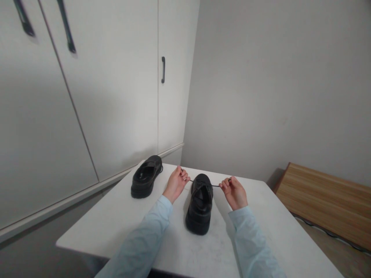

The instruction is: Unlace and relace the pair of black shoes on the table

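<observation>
A black lace-up shoe [198, 210] stands on the white table [116, 227] with its heel toward me and its toe pointing away. To its left, my left hand [176, 183] pinches one end of its black shoelace. My right hand [234, 192], on the other side, has its fingers closed on the opposite lace end. Both lace ends stretch out sideways from the front of the shoe, close to straight. A second black shoe [142, 187] rests farther left near the table's back left corner, with neither hand touching it.
White cabinet doors [116, 77] with dark handles rise behind the table on the left. A grey wall [261, 77] stands behind on the right. Beyond the table's right edge is a wooden surface [327, 200], with a cable running along its lower edge.
</observation>
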Demonstrator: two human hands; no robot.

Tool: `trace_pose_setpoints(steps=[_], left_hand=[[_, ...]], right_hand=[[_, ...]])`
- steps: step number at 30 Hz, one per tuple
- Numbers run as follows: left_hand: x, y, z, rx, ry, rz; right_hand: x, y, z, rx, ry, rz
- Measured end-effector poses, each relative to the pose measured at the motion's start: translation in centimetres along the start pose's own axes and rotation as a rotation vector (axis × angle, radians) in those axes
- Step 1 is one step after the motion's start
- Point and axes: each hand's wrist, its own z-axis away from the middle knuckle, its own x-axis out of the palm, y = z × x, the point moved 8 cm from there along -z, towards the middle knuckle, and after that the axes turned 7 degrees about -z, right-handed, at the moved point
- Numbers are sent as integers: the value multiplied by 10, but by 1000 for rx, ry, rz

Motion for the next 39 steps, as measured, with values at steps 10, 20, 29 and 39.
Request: trace_pose_setpoints(steps=[10, 20, 29, 39], left_hand=[[-8, 4, -2, -2, 2, -320], [-31, 1, -6, -120, 52, -387], [-38, 0, -6, -159, 86, -497], [3, 6, 0, 112, -157, -1029]], right_hand=[[-11, 2, -3, 43, 73, 110], [-25, -3, -6, 40, 102, 187], [-31, -2, -5, 41, 145, 228], [-10, -8, -3, -44, 15, 544]])
